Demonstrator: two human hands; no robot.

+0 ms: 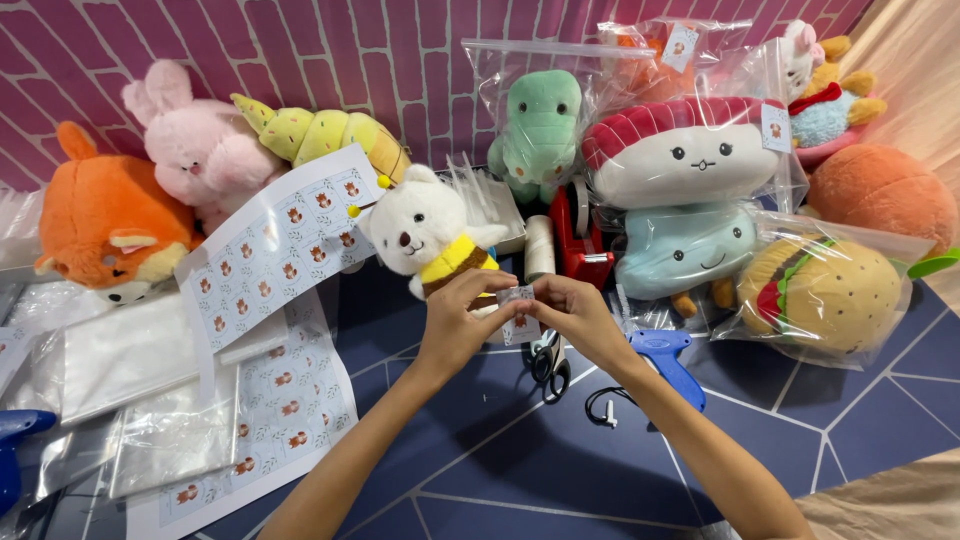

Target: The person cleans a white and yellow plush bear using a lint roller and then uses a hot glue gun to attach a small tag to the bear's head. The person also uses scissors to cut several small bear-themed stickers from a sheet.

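Observation:
My left hand [462, 318] and my right hand [575, 312] meet above the dark blue surface and pinch a small square paper tag [516, 295] between their fingertips. Just behind the hands lies a white plush bear with a yellow and brown striped body [425, 232]. Under the hands lie black-handled scissors [549, 362], and a blue tagging gun [668, 358] sits beside my right forearm.
Sticker sheets [270, 245] and clear plastic bags [130, 355] lie at the left. Loose plush toys, orange [105, 220], pink [200, 145] and yellow-green [315, 130], line the brick-patterned wall. Bagged plush toys [690, 150] pile up at the right, beside a red tape dispenser [580, 240] and a white roll [540, 245].

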